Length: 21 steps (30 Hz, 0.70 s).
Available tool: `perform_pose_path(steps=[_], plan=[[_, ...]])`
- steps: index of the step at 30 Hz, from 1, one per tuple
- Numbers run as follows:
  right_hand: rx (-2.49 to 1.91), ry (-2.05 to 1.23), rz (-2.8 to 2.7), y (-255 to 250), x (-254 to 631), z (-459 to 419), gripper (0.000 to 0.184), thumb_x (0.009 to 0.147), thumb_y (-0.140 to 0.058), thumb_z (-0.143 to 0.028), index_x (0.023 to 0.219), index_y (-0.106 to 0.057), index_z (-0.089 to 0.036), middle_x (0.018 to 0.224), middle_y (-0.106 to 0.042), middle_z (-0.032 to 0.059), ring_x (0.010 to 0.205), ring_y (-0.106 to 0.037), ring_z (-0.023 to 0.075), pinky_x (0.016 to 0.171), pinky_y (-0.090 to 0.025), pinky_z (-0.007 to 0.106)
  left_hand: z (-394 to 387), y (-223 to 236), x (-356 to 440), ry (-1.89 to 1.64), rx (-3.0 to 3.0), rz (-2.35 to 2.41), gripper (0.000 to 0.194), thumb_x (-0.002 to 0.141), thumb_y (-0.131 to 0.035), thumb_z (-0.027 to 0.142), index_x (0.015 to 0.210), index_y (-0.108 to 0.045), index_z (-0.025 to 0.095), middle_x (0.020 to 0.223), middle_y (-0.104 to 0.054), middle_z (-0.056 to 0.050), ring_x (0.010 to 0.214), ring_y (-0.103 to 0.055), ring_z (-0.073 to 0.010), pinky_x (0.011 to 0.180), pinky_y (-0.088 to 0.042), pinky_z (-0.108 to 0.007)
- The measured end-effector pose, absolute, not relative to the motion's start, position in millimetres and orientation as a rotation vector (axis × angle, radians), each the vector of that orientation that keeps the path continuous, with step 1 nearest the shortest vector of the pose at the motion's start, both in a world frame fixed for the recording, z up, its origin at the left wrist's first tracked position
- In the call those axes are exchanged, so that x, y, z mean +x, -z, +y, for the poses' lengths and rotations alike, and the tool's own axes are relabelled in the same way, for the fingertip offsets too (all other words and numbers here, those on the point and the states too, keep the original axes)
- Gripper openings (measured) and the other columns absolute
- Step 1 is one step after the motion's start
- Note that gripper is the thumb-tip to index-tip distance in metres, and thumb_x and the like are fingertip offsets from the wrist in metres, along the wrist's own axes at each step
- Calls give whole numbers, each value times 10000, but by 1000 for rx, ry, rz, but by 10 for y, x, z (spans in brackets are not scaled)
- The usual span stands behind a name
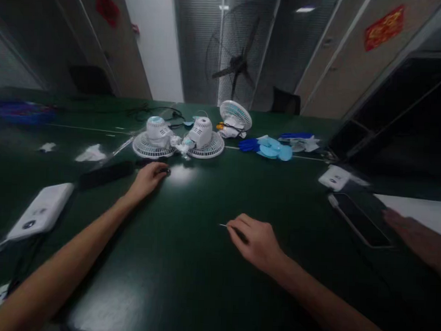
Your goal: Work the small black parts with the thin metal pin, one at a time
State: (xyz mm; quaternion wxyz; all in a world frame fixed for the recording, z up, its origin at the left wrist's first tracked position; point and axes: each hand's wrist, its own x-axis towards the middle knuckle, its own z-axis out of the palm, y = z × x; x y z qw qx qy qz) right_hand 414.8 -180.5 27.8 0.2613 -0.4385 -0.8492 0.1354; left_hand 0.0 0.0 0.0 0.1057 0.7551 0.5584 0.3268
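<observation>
Over the green table (187, 290), my left hand (147, 179) reaches out and its fingers close on a small dark object (165, 171), too blurred to name. My right hand (256, 239) is nearer to me, with thumb and index finger pinched on a thin pale metallic piece (222, 225) whose tip points left. Just beyond my left hand, two white fan heads (154, 146) (206, 146) lie with their grilles down. Behind them a third white fan head (235, 115) is tilted up.
Light-blue fan blades (273, 148) lie at the back right. On the left are a white power bank (41, 212) and a dark long case (106, 175). To the right are a phone (361, 219), a white box (335, 177) and another person's hand (413, 232).
</observation>
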Motion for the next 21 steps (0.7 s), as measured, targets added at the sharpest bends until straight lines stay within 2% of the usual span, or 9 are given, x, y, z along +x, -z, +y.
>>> perform_pose_path(steps=[8,15,21], plan=[[-1150,-382,-2299,-325,4104,-1797,185,1045,-568,-181,1117,-739,-181,985,-713,45,775,-662,151,661,-513,252,50,-63,-227,-914,2055,1671,546,846,-677,432,1311,-693,146,1153,-765,-137,998,-730,-294,902,-583,-411],[-1158,-410,-2310,-315,4115,-1796,180,1035,-593,-159,1140,-738,-181,1009,-716,42,786,-669,140,666,-544,239,23,-165,-393,-812,2125,1863,307,868,-653,460,960,-808,211,1092,-781,-127,963,-734,-324,889,-566,-402],[-1149,-388,-2312,-315,4117,-1788,184,1036,-590,-168,1140,-741,-182,1008,-722,38,785,-680,137,664,-549,241,-23,-143,-329,-1057,2085,1859,341,940,-581,473,1091,-758,223,1107,-804,-94,1013,-750,-309,934,-560,-377]])
